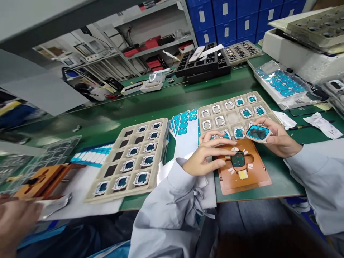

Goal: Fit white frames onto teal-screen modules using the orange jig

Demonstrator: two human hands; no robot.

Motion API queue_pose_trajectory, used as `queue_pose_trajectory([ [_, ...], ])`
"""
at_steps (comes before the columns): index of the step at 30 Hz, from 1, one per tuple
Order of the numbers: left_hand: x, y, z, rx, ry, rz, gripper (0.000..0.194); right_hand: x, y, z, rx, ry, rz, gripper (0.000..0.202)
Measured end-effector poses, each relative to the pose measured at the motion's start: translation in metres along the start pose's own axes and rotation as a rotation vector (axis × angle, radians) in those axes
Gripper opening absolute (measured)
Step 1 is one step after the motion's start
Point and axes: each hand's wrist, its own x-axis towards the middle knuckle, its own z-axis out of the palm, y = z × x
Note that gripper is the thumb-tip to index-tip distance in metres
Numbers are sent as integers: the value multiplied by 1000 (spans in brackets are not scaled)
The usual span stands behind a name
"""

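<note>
My right hand [281, 139] grips a small rounded-square case [258, 133] by its edges, its dark face ringed in bright blue. Fingers apart, my left hand [205, 154] hovers over the left side of an orange-brown fixture plate [248, 181], its fingertips near a dark square piece [238, 159] seated in the plate. Whether those fingertips touch the piece is unclear. A yellow-and-white tab [243, 174] lies just below the piece. Behind the plate stands a beige tray [232, 117] of white frames, some with teal film.
Another beige tray [125, 143] of framed parts is left of my arm, beside blue sticker sheets [182, 123]. A co-worker's hand [17, 215] is at far left near an orange fixture [43, 181]. Black trays [204, 64] and a bagged sheet pack [282, 84] stand behind.
</note>
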Motion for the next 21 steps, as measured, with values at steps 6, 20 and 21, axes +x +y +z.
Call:
queue_pose_trajectory([
  [6, -1, 4, 7, 255, -11, 51, 42, 0, 1, -1, 20, -13, -6, 69],
  [20, 2, 14, 12, 529, 8, 342, 41, 1, 1, -1, 17, -54, 30, 69],
  [21, 2, 15, 13, 527, -7, 339, 41, 1, 1, -1, 24, -57, 30, 68],
])
